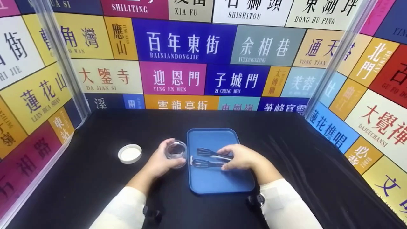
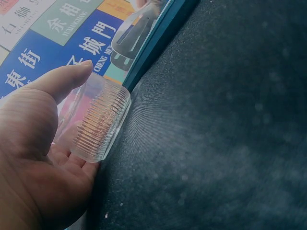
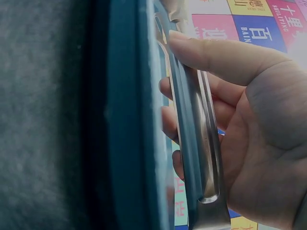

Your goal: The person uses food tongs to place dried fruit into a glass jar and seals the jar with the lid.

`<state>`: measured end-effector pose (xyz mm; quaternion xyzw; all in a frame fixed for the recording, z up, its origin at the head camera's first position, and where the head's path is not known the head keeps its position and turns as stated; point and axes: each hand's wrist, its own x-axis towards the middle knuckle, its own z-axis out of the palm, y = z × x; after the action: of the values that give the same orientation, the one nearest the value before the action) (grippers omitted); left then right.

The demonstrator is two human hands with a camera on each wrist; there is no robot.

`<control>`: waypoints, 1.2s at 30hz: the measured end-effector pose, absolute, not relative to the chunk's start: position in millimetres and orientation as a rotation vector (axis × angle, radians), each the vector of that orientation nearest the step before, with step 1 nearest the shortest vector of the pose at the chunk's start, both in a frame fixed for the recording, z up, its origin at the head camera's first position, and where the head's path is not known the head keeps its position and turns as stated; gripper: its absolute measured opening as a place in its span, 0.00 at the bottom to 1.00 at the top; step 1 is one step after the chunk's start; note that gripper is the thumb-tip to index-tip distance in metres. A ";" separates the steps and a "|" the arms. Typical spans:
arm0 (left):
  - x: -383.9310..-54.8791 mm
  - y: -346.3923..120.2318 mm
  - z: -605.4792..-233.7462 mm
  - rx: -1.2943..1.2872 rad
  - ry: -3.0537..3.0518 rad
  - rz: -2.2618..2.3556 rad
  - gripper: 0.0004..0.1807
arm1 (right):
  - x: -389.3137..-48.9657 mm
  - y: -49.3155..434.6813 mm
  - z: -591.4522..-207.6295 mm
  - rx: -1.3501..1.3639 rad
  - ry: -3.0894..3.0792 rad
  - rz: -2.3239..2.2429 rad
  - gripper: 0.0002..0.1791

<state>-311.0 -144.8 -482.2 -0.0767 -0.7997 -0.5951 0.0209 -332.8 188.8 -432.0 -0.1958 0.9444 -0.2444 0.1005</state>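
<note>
A clear glass jar (image 1: 175, 152) stands just left of the blue tray (image 1: 216, 186). My left hand (image 1: 159, 161) grips its side, thumb towards me and fingers round the far side. The jar's mouth is uncovered, and ribbed walls show on the jar (image 2: 101, 122) in the left wrist view. Over the tray my right hand (image 1: 244, 157) holds metal tongs (image 3: 194, 120) with dark slotted heads. Their two arms are spread, pointing left towards the jar. The far ends of the tongs are hidden under the hand in the head view.
A round white lid (image 1: 129, 154) lies on the black cloth (image 1: 105, 181) to the left of the jar. A small whitish piece (image 1: 191, 160) sits by the tray's left rim, beside the tongs' tip. Panels with printed place names (image 1: 187, 41) wall in the back and sides.
</note>
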 end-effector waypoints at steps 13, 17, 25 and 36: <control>-310.0 -145.9 -481.4 -0.212 -2.510 -1.816 0.53 | -334.1 184.9 -434.0 -0.507 2.829 -0.764 0.17; -310.5 -145.6 -481.9 -0.215 -2.506 -1.815 0.53 | -334.1 185.0 -434.0 -0.497 2.832 -0.763 0.16; -311.1 -145.9 -482.5 -0.209 -2.524 -1.799 0.53 | -335.4 186.0 -434.5 -0.556 2.848 -0.763 0.15; -311.0 -146.3 -482.1 -0.212 -2.524 -1.802 0.53 | -335.5 185.7 -432.2 -0.531 2.876 -0.834 0.17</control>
<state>-311.0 -146.3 -482.1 -0.0683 -0.8118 -0.5797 0.0164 -335.5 185.7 -432.2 -0.1744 0.9445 -0.2740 0.0503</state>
